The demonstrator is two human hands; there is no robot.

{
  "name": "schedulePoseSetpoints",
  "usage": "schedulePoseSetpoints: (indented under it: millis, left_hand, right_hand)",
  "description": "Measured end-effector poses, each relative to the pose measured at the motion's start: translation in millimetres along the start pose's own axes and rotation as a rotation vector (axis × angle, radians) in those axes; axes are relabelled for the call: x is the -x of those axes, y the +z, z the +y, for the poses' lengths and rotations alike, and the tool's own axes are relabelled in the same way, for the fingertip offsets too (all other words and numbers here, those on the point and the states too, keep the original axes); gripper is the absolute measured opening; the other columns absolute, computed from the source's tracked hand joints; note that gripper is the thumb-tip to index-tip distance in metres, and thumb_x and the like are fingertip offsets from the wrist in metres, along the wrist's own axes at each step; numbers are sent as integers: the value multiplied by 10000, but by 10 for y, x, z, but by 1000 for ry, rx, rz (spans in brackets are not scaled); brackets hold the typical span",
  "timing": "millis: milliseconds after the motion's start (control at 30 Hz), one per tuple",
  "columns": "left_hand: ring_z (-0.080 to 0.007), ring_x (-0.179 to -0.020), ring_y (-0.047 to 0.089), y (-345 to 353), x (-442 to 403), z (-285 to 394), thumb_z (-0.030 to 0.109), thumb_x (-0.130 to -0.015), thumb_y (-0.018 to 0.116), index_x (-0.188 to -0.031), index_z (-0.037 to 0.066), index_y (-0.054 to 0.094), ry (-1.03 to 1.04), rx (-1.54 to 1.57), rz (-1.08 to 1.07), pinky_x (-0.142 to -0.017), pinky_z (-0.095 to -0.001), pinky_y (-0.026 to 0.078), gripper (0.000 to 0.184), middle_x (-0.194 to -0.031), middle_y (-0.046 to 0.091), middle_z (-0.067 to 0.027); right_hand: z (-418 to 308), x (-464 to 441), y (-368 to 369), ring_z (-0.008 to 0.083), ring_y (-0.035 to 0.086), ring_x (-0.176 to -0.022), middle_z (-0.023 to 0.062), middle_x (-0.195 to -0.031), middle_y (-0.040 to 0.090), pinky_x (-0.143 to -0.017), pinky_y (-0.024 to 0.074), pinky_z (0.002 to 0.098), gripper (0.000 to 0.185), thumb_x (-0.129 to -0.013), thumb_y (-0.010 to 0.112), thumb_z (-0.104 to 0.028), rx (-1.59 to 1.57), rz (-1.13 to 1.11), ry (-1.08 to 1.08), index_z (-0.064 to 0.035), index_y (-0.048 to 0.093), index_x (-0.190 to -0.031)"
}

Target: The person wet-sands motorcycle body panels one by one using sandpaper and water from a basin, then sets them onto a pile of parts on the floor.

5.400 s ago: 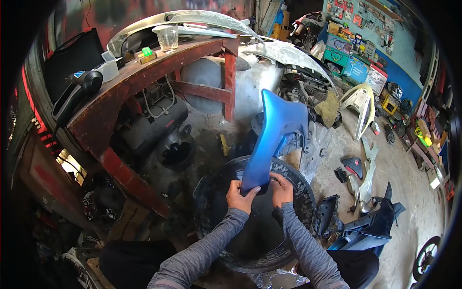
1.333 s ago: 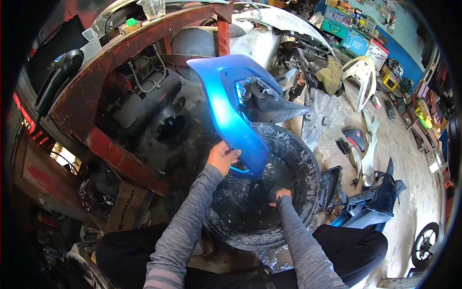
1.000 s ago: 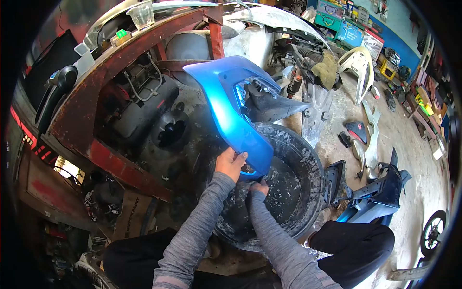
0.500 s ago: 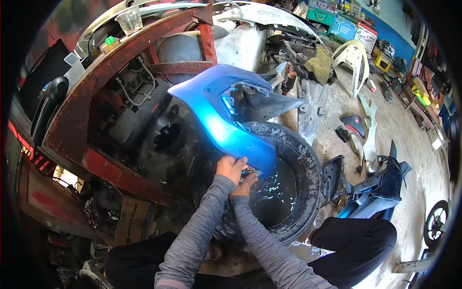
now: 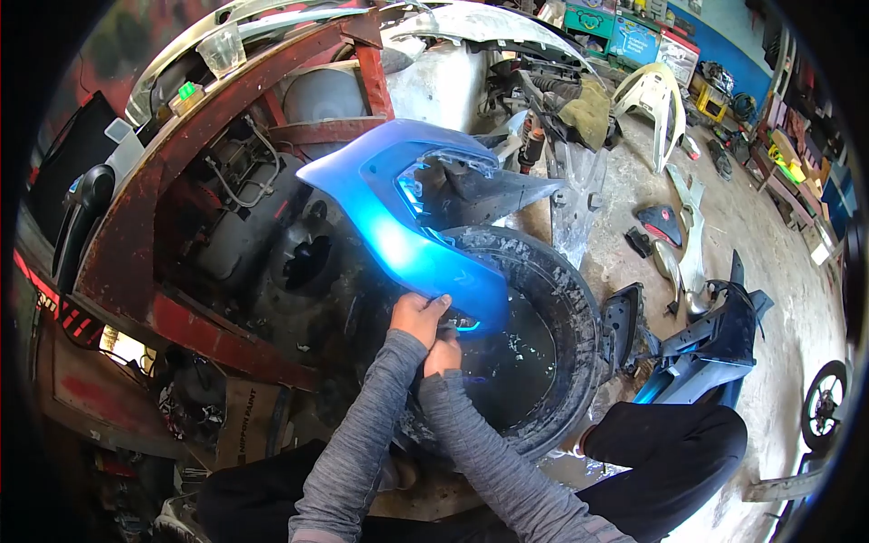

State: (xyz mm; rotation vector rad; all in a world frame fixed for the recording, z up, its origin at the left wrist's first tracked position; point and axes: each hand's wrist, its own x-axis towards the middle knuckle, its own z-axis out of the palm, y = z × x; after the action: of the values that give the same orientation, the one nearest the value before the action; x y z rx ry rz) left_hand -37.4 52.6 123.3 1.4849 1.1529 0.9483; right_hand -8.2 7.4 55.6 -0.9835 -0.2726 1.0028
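Observation:
A blue motorcycle body panel (image 5: 398, 237), glossy where light falls on it, lies tilted over a round black tub (image 5: 579, 312) with dark water in it. My left hand (image 5: 418, 319) grips the panel's lower edge, its thumb on the outer face. Just below it, my right hand (image 5: 443, 354) is closed close to the same edge. Its fingertips are tucked out of sight, so I cannot make out what they hold. A bright strip of the panel's edge shows beside the hands.
A dark red metal frame (image 5: 127, 217) stands at the left, with a clear plastic cup (image 5: 223, 52) on top. On the floor to the right lie a dark blue fairing part (image 5: 711, 357) and a silver-grey part (image 5: 692, 222). A cardboard box (image 5: 247, 421) sits lower left.
The panel and both hands appear slightly further left, partly because the view has shifted. My right hand has drawn back and down from the panel's edge, while my left keeps its grip.

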Motion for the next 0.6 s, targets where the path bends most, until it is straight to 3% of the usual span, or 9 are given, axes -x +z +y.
schedulePoseSetpoints:
  millis: [100,133,200,267,333,400,467,533,600]
  left_hand:
    - [-138,-732,589,8,10,-46,146,-853,611,-916,-52,644,-11,-30,1,-693,-304,470,210,-813,665,-109]
    - [-102,-768,572,20,11,13,119,-865,605,-937,-48,651,-27,-42,-5,-718,-276,470,188,-844,663,-76]
    - [-108,-758,567,54,61,42,110,-861,609,-938,-52,648,-55,-98,6,-713,-272,462,183,-843,661,-71]
    - [-156,-646,577,110,68,-29,184,-831,636,-841,-61,633,50,-38,65,-637,-337,457,245,-723,646,-157]
    - [-191,-660,592,98,42,-76,181,-833,631,-854,-57,630,63,-50,56,-651,-352,458,239,-736,643,-170]
    - [-233,-705,607,67,16,-60,176,-835,624,-901,-48,627,102,-95,61,-688,-360,462,234,-780,646,-179]
    - [-254,-760,615,12,29,50,173,-838,617,-951,-34,624,118,-121,51,-724,-358,464,236,-841,651,-179]
    - [-243,-782,616,-15,11,39,164,-838,615,-986,-24,622,127,-133,41,-740,-350,465,239,-874,653,-176]
    - [-231,-789,617,-3,18,47,155,-839,614,-979,-23,625,96,-149,41,-741,-347,466,227,-879,656,-164]
  right_hand:
    - [-427,48,4,222,601,-695,130,-820,632,-621,487,310,222,-823,504,-139,270,-11,181,46,591,-911]
    - [-338,-63,-68,236,608,-646,129,-728,636,-588,488,318,221,-792,516,-169,66,62,338,22,626,-777]
    - [-37,-387,-369,242,597,-599,124,-725,635,-548,485,337,228,-764,534,-184,-15,63,405,27,621,-763]
    - [-410,-424,-420,235,528,-530,128,-691,600,-509,442,345,189,-727,547,-151,231,176,462,20,622,-749]
    - [-427,-579,-547,230,528,-568,126,-698,597,-550,438,348,176,-697,555,-122,232,307,327,34,620,-746]
    - [-369,-872,-818,228,539,-624,125,-721,608,-618,445,346,189,-667,571,-102,395,229,94,59,612,-758]
    - [-463,-1054,-1004,225,549,-736,129,-790,624,-691,441,342,220,-658,579,-108,471,152,145,49,625,-805]
    - [122,-1619,-1540,219,547,-806,124,-832,622,-689,438,341,259,-678,574,-136,748,36,-76,49,617,-854]
    - [263,-1702,-1646,226,545,-819,118,-849,619,-687,437,341,264,-693,567,-152,659,85,-19,40,615,-868]
